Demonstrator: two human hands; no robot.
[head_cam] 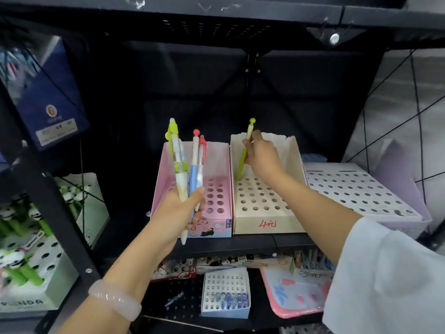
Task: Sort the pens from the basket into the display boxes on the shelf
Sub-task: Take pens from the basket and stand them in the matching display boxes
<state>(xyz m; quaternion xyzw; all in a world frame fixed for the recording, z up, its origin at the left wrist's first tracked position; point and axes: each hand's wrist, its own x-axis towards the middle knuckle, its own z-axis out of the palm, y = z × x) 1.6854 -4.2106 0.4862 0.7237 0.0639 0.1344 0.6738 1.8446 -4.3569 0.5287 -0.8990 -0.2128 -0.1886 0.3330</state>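
My left hand (179,208) grips a bunch of three pens (190,165) upright in front of the pink display box (218,165): one has a yellow-green clip, two have red tops. My right hand (261,155) pinches a yellow-green pen (243,160) and holds it nearly upright, with its tip at a back-left hole of the cream display box (262,222). The holes of both boxes show no other pens. To the right lies a wider pale lilac box (361,189) with many holes. No basket is in view.
The boxes stand on a black metal shelf (240,244) under another dark shelf. A box of panda pens (29,242) sits at the left behind a black upright. Below are a small white box with blue pens (226,292) and a pink tray (296,295).
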